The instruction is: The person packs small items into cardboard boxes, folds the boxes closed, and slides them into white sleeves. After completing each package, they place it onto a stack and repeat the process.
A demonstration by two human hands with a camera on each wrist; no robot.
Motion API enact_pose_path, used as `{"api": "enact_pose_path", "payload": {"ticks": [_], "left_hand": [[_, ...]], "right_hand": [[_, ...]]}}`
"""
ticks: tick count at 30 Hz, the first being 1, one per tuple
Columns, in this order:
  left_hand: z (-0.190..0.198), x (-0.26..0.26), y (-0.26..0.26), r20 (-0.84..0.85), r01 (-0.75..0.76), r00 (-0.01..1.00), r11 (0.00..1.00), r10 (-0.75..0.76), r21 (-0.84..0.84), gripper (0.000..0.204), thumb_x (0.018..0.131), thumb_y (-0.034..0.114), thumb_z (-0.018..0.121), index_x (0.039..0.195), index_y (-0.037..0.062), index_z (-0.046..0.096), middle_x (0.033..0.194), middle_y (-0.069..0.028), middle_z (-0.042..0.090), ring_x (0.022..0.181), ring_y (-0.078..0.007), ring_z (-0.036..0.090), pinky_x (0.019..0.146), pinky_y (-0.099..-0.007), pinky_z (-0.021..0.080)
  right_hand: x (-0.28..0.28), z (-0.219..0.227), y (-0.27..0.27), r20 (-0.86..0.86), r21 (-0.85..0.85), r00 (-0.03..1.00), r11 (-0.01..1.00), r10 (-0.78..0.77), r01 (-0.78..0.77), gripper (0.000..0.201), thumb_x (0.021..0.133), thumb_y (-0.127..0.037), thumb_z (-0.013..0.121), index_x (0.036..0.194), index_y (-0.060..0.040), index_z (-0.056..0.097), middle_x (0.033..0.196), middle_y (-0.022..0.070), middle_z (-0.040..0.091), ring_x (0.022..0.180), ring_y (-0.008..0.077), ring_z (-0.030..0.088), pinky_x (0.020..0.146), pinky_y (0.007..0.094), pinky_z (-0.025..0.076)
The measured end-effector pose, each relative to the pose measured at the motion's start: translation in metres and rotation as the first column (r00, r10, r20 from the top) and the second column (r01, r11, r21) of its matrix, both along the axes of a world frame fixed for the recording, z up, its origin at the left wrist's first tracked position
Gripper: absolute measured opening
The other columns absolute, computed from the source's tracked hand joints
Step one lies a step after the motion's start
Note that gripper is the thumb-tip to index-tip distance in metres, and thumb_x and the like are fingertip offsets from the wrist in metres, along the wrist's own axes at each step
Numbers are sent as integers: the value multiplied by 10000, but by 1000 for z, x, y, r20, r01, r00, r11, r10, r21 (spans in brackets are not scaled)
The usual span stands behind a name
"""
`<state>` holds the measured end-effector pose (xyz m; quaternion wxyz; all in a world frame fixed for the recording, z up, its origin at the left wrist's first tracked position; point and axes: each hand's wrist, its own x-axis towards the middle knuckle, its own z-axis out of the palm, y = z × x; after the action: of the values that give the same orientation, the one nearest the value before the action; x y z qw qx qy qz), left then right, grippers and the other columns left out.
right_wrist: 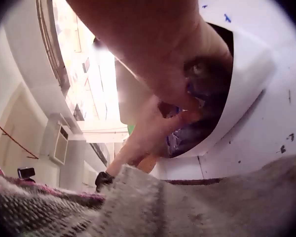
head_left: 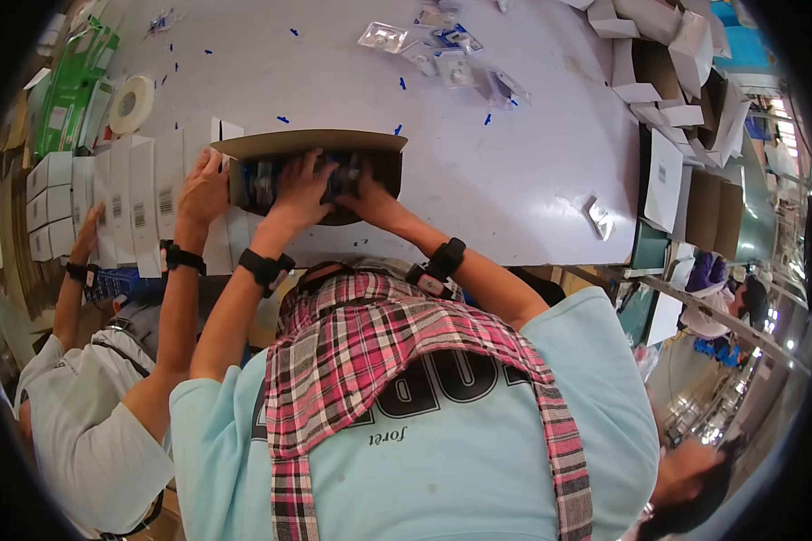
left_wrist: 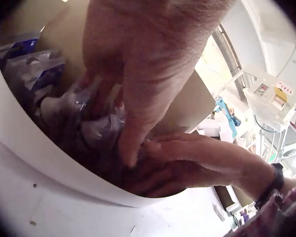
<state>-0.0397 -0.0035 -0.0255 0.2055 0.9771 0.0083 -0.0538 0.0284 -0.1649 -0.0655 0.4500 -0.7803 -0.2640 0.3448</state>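
A long cardboard box (head_left: 311,141), brown inside and white outside, lies open in front of me. Clear plastic packages (left_wrist: 54,106) with blue parts stand in a row inside it. My left hand (head_left: 302,189) reaches in from above and grips one of these packages, thumb on one side and fingers on the other, as the left wrist view shows. Beside it my right hand (head_left: 370,197) is in the box's right end, close to the left thumb. Shadow covers its fingertips, and I cannot tell whether they hold a package.
White cartons (head_left: 140,194) stand in a row on the left, with another person's hand (head_left: 203,191) at the box's left end. A tape roll (head_left: 132,104) lies behind. Loose clear packs (head_left: 456,68) and small blue pieces are scattered on the table (head_left: 532,180). Open boxes (head_left: 654,72) crowd the right.
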Motion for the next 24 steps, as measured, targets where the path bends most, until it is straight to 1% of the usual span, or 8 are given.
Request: {"api": "enact_pose_path", "payload": {"ticks": [7, 12, 15, 16, 18, 20, 23, 24], "left_hand": [[27, 10, -31, 124, 90, 987, 992, -100, 86, 603, 697, 93, 652, 1272, 112, 473, 1333, -74, 422, 1253, -289, 372, 1071, -488, 216], [-9, 10, -15, 92, 165, 983, 982, -157, -88, 548, 746, 50, 596, 1277, 88, 463, 1329, -76, 446, 1220, -270, 409, 1074, -494, 208], [1, 12, -19, 63, 163, 985, 983, -158, -86, 543, 744, 56, 608, 1268, 88, 467, 1326, -72, 445, 1198, -268, 429, 1069, -488, 220], [1, 12, -20, 53, 157, 987, 984, -153, -80, 544, 740, 56, 616, 1263, 88, 470, 1320, -70, 448, 1194, -266, 431, 1068, -486, 223], [1, 14, -22, 34, 141, 990, 988, -140, -62, 545, 731, 58, 630, 1253, 88, 476, 1307, -68, 454, 1184, -261, 436, 1066, -481, 230], [1, 14, -21, 56, 150, 988, 986, -146, -68, 539, 729, 67, 640, 1244, 89, 481, 1292, -65, 461, 1177, -257, 440, 1066, -477, 233], [2, 14, -19, 60, 161, 986, 985, -158, -57, 529, 730, 79, 649, 1233, 90, 487, 1277, -64, 468, 1169, -257, 445, 1066, -474, 235], [4, 15, -21, 57, 162, 986, 985, -159, -51, 525, 731, 82, 651, 1230, 90, 488, 1274, -64, 470, 1166, -257, 446, 1067, -473, 236]], "right_hand": [[-7, -34, 4, 342, -24, 936, 996, 84, -81, 809, 749, -142, 685, 1331, 124, 190, 1259, 346, 408, 1121, 408, 499, 903, 406, 442], [-7, 4, -7, 82, -133, 993, 988, 85, -74, 655, 780, -218, 665, 1261, 99, 350, 1004, 301, 578, 995, 432, 545, 846, 430, 460], [25, 75, -40, 169, -124, 905, 920, 390, -373, 539, 812, -265, 653, 1233, 11, 463, 987, 239, 615, 944, 389, 587, 815, 398, 476], [48, 114, -50, 4, -89, 897, 894, 441, -439, 400, 852, -274, 620, 1178, -54, 549, 1006, 176, 637, 935, 310, 611, 813, 348, 483], [88, 130, -84, -146, 248, 951, 940, 274, -233, 294, 892, -195, 578, 1140, -37, 579, 950, 96, 664, 875, 167, 618, 797, 303, 480], [143, 106, -110, -65, 260, 991, 956, -120, 133, 268, 895, -155, 564, 1138, -42, 585, 950, 85, 666, 843, 151, 617, 795, 289, 481], [224, 43, -143, 738, 32, 580, 877, -345, 480, 310, 817, -122, 601, 1123, -71, 602, 1021, 144, 625, 936, 261, 596, 858, 369, 462], [234, 25, -148, 764, -98, 568, 815, -307, 572, 327, 796, -137, 615, 1118, -81, 604, 1045, 146, 612, 961, 279, 585, 862, 408, 449]]}}
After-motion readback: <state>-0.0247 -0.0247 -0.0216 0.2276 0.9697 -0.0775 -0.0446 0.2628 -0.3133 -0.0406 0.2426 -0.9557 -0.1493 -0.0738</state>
